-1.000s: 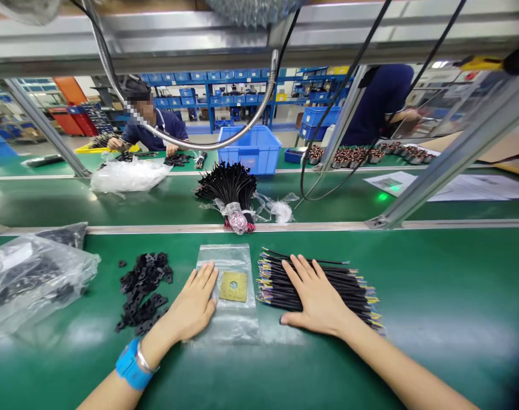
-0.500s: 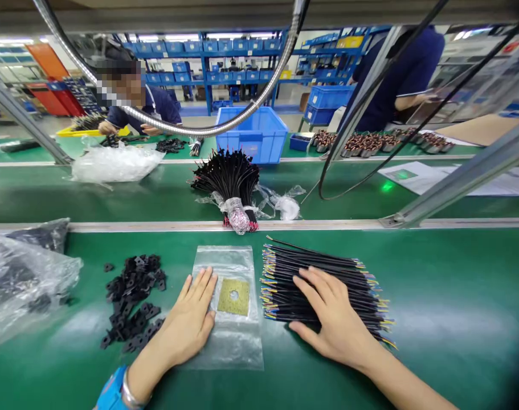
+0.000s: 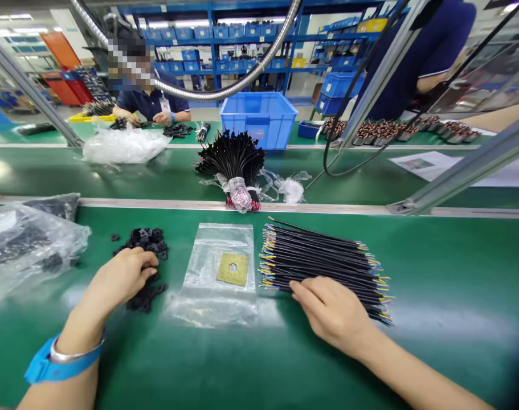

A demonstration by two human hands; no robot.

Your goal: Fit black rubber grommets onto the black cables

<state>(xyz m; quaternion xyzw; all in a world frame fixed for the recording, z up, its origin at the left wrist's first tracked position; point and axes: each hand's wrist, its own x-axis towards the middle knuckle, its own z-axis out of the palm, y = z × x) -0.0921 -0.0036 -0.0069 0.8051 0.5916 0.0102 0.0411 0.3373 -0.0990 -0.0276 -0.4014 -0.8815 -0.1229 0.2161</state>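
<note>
My left hand [image 3: 125, 276] reaches over a pile of small black flat parts [image 3: 154, 239], some with a hole. Its fingers are curled together at the pile, and whatever lies between them is hidden. A row of black cables [image 3: 319, 250] with stripped, coloured wire ends lies on the right. My right hand [image 3: 336, 313] rests at the row's near edge, thumb and forefinger pinched on a cable there. Between the hands a clear zip bag [image 3: 212, 279] lies flat, holding a yellowish square plate [image 3: 232, 269] with a round hole.
A clear bag of dark parts [image 3: 28, 245] lies at far left. Beyond the metal rail stand a tied bundle of black cables [image 3: 233, 156] and a blue bin [image 3: 259, 119]. A metal hose [image 3: 225, 91] hangs overhead; a slanted post [image 3: 464, 165] stands right. Two co-workers are opposite.
My left hand has left the clear bag and moved left onto the black parts, its fingers curling. My right hand has drawn back to the cables' near edge and closed into a pinch.
</note>
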